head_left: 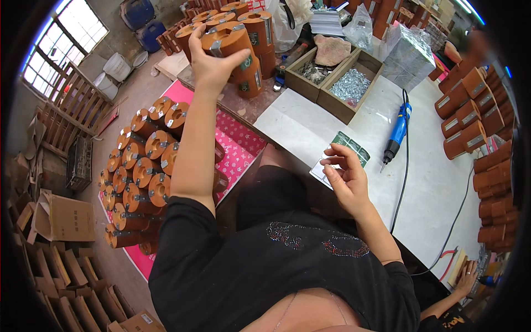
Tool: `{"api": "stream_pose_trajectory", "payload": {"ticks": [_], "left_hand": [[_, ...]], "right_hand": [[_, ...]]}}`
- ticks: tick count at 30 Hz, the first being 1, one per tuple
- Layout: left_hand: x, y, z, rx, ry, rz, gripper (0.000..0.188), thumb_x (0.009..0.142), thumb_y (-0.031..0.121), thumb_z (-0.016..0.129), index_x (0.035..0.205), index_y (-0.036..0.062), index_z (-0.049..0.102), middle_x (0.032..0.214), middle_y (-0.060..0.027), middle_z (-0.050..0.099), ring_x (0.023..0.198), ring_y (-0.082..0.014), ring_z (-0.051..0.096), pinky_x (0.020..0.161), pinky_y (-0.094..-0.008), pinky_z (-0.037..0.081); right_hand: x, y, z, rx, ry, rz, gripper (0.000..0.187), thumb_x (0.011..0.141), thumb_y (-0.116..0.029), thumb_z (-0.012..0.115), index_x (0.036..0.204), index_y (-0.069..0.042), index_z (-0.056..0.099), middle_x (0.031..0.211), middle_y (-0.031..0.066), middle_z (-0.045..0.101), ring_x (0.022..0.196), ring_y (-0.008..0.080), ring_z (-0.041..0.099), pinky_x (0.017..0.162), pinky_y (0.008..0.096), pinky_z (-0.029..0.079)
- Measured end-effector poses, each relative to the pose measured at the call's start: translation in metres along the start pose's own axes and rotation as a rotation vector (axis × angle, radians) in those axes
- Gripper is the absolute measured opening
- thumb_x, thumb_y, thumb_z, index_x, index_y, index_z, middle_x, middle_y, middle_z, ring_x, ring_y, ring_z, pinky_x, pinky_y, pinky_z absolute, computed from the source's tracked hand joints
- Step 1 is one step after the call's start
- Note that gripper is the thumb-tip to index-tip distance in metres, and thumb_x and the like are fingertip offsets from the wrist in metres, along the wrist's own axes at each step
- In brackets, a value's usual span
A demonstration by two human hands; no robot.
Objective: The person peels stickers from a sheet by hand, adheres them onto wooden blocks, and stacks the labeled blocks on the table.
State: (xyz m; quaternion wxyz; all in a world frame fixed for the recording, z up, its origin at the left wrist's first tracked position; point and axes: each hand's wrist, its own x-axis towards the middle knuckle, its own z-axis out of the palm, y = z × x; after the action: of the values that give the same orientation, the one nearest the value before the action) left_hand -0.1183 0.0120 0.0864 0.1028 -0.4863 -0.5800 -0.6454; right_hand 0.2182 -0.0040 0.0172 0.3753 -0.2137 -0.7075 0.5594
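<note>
My left hand [213,65] is wrapped round an orange-brown cylinder [228,41] with metal clips and a green label, its thumb on the right side. That cylinder sits among similar ones at the back left of the table; one stands right beneath it. Over the table's front part, my right hand [349,180] has its fingers curled toward the thumb in a loose pinch. Whether something small is between the fingertips cannot be made out. Just behind those fingers lies a sheet of green labels [349,145], its lower part white.
Two wooden boxes hold small metal parts [349,87] and a stone [332,50]. A blue electric screwdriver [397,131] with a black cord lies on the white tabletop [431,182]. Stacked cylinders [138,166] stand on pink cloth at left. Another person's hand [466,279] works at lower right.
</note>
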Motion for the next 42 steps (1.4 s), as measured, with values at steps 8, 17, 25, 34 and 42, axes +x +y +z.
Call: {"api": "stream_pose_trajectory", "payload": {"ticks": [8,17,25,34,42], "left_hand": [[0.022,-0.039,0.033,0.065,-0.1,-0.133,0.096,0.053,0.018,0.085,0.129,0.0073,0.028,0.122,-0.0158,0.045,0.111,-0.0255,0.048,0.092,-0.0345,0.044],[0.016,-0.058,0.029,0.113,-0.155,-0.068,0.104,0.055,0.028,0.084,0.134,0.0058,0.02,0.131,-0.0204,0.035,0.121,-0.0297,0.038,0.101,-0.0381,0.033],[-0.044,-0.043,0.012,-0.056,0.05,-0.286,0.096,0.066,0.024,0.077,0.136,0.0019,0.016,0.13,-0.0296,0.03,0.124,-0.0379,0.031,0.102,-0.0436,0.027],[-0.08,-0.067,-0.005,-0.064,0.063,-0.413,0.055,0.072,0.011,0.069,0.12,0.0001,0.043,0.118,-0.0192,0.048,0.108,-0.03,0.048,0.092,-0.0387,0.039],[-0.057,-0.056,-0.001,-0.175,0.093,-0.424,0.041,0.078,0.005,0.064,0.115,-0.0009,0.048,0.113,-0.0138,0.053,0.106,-0.0236,0.051,0.089,-0.0328,0.044]], "right_hand": [[0.035,-0.021,-0.01,-0.157,0.008,-0.134,0.035,0.08,-0.001,0.06,0.113,-0.002,0.049,0.104,0.0093,0.052,0.088,0.016,0.059,0.072,0.0268,0.051],[0.121,-0.061,0.005,-0.275,-0.13,-0.25,0.03,0.078,-0.003,0.062,0.107,-0.003,0.054,0.099,0.0072,0.053,0.087,0.0145,0.058,0.069,0.0264,0.051],[0.309,-0.06,0.046,-0.873,-0.363,-0.652,0.03,0.081,-0.03,0.063,0.097,-0.005,0.064,0.09,0.0076,0.064,0.087,0.0155,0.058,0.076,0.0293,0.047],[0.409,-0.027,0.117,-0.959,-0.65,0.173,0.062,0.059,-0.026,0.07,0.108,0.007,0.052,0.101,0.0192,0.06,0.091,0.024,0.061,0.072,0.0291,0.049],[0.407,-0.023,0.129,-1.408,-0.573,0.016,0.063,0.063,-0.028,0.069,0.115,0.001,0.05,0.095,0.0141,0.063,0.087,0.022,0.062,0.071,0.0301,0.049]]}}
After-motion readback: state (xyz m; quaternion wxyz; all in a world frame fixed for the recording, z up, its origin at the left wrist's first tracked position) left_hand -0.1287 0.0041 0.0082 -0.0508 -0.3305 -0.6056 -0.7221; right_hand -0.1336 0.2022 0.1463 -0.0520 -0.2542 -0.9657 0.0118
